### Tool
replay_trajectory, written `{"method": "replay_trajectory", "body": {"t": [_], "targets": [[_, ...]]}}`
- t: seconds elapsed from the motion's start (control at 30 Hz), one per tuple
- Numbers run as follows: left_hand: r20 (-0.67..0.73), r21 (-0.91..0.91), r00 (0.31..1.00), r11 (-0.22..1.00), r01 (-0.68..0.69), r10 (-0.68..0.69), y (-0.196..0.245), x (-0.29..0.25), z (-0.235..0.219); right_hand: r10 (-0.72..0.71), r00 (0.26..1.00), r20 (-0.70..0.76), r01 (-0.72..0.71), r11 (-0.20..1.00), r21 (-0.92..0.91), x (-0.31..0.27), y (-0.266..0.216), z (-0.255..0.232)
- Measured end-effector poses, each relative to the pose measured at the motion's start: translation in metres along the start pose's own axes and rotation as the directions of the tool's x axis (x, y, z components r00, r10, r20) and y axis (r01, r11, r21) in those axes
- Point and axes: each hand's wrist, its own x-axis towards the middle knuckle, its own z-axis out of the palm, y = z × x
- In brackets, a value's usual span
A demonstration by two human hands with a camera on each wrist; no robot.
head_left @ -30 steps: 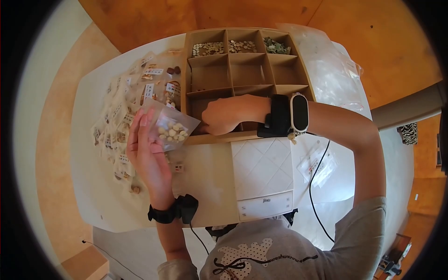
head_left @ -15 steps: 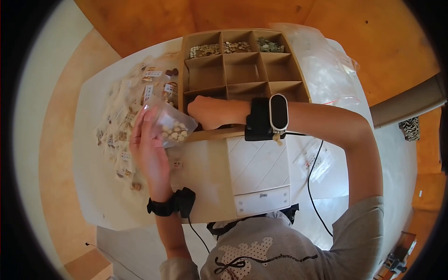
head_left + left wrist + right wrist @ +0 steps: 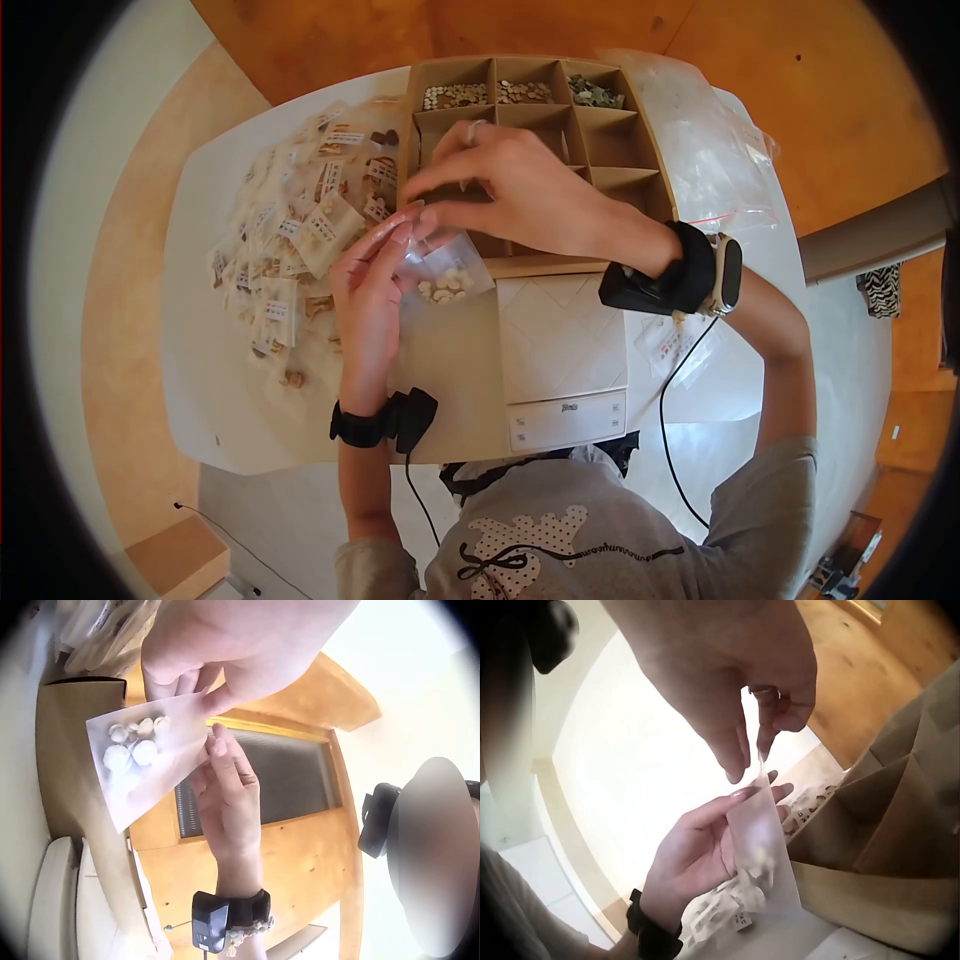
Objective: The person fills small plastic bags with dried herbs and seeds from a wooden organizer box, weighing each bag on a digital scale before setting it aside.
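Note:
A small clear plastic bag (image 3: 472, 262) holds several pale, rounded pieces (image 3: 142, 752) in its lower part. My left hand (image 3: 366, 300) pinches the bag near its upper edge, thumb on one side and fingers on the other. My right hand (image 3: 535, 190), palm down, is over the front left part of the divided cardboard box (image 3: 535, 268). Its fingertips (image 3: 765, 742) are right at the top of the bag. In the right wrist view, the right thumb stands apart from the ringed finger, with a gap between them.
Filled, labelled bags (image 3: 280, 240) lie piled left of the box. Its back compartments hold pale pieces (image 3: 455, 96) and greenish flakes (image 3: 595, 92). A white scale (image 3: 565, 420) stands in front, with clear plastic bags (image 3: 700, 150) at right and a black cable (image 3: 672, 380) nearby.
My right hand has come up out of the front left compartment to the bag's top. My left hand has carried the bag a little to the right. A labelled bag on the pile is now uncovered.

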Motion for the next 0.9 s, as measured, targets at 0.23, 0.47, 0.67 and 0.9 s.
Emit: {"method": "replay_trajectory", "body": {"t": [0.23, 0.47, 0.67, 0.9], "targets": [[0.117, 0.027, 0.993, 1.000, 0.006, -0.009, -0.002, -0.011, 0.020, 0.464, 0.883, 0.071, -0.465, 0.844, 0.268, -0.062, -0.013, -0.001], [0.256, 0.335, 0.951, 0.939, 0.080, -0.172, -0.010, -0.021, 0.034, 0.579, 0.812, 0.074, -0.552, 0.720, 0.420, -0.094, -0.002, -0.015], [0.218, 0.327, 0.957, 0.938, 0.112, -0.190, -0.012, -0.019, 0.035, 0.564, 0.820, 0.102, -0.538, 0.697, 0.474, -0.099, 0.006, -0.015], [0.284, 0.198, 0.950, 0.977, 0.075, -0.130, -0.020, -0.019, 0.027, 0.440, 0.889, 0.124, -0.391, 0.591, 0.705, -0.106, 0.025, -0.011]]}}
